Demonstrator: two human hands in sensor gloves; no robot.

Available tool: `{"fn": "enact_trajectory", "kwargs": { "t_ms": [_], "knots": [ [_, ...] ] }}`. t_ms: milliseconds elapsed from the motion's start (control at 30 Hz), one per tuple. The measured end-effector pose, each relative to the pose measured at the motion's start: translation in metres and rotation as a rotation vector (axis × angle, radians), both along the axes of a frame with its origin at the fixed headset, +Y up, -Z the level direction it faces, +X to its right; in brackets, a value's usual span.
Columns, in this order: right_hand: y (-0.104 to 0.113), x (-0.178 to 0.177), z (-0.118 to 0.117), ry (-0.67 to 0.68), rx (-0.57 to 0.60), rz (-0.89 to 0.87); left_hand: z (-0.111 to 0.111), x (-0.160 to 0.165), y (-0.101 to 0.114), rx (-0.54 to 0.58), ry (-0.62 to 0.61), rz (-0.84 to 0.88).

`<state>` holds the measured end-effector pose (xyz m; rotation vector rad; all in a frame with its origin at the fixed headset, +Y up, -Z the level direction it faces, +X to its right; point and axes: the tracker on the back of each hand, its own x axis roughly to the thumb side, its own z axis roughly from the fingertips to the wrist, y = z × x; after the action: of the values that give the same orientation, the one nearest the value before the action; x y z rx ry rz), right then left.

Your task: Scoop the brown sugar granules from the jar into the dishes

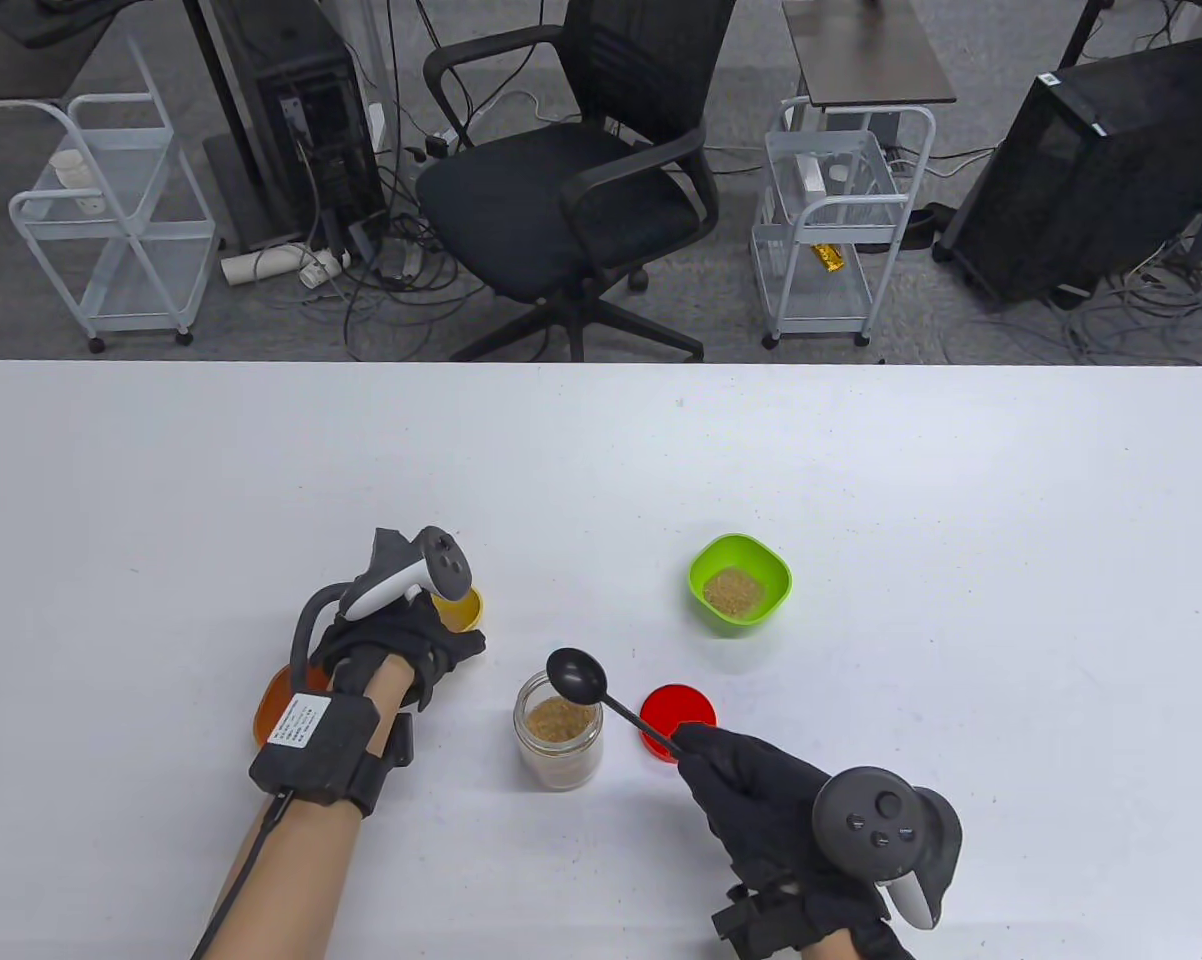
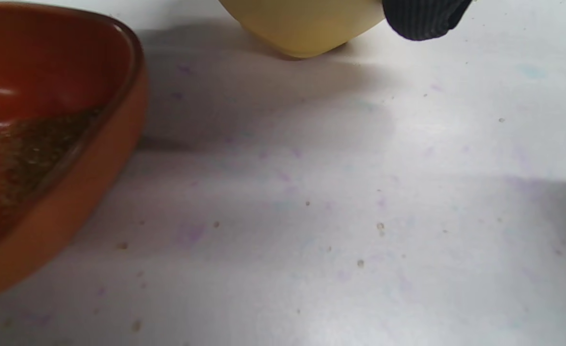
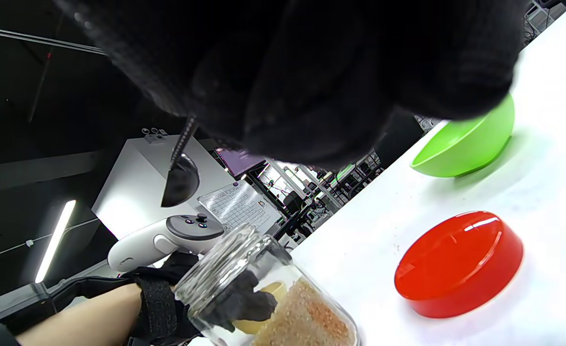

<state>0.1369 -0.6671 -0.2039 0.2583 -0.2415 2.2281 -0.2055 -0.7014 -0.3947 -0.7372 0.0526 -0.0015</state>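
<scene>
A glass jar (image 1: 558,750) holding brown sugar (image 1: 557,717) stands at the front middle of the table; it also shows in the right wrist view (image 3: 237,262). My right hand (image 1: 696,742) grips the handle of a black spoon (image 1: 576,672). Its bowl looks empty and hangs just over the jar's mouth. My left hand (image 1: 451,645) holds the yellow dish (image 1: 464,610) left of the jar, with a fingertip (image 2: 422,19) at its side. An orange dish (image 1: 273,700) with sugar lies under my left forearm. A green dish (image 1: 766,562) with sugar sits at the back right.
The jar's red lid (image 1: 686,705) lies on the table just right of the jar, under the spoon handle. Loose sugar grains (image 2: 359,263) are scattered on the white table between the orange dish (image 2: 71,192) and the yellow dish (image 2: 307,24).
</scene>
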Motion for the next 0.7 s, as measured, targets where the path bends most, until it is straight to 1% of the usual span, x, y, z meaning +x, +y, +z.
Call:
{"fn": "enact_trajectory", "kwargs": {
  "t_ms": [200,300,400,500,600,700],
  "knots": [
    [-0.001,-0.001,0.000,0.003,-0.002,0.001,0.004,0.000,0.005,0.000,-0.015,0.004],
    [-0.001,-0.001,0.000,0.001,-0.004,0.002,0.008,0.000,0.016,0.029,-0.035,0.011],
    [-0.001,0.000,0.000,-0.003,-0.005,-0.003,0.017,-0.002,0.031,0.073,-0.060,0.018],
    [-0.001,0.000,0.000,0.000,-0.007,-0.003,0.030,-0.007,0.046,0.187,-0.095,0.074],
    [-0.001,-0.001,-0.001,0.006,-0.010,0.000,0.043,-0.009,0.057,0.257,-0.131,0.129],
    [-0.001,0.000,-0.002,0.007,-0.016,-0.003,0.060,-0.010,0.069,0.377,-0.178,0.152]
  ]
}}
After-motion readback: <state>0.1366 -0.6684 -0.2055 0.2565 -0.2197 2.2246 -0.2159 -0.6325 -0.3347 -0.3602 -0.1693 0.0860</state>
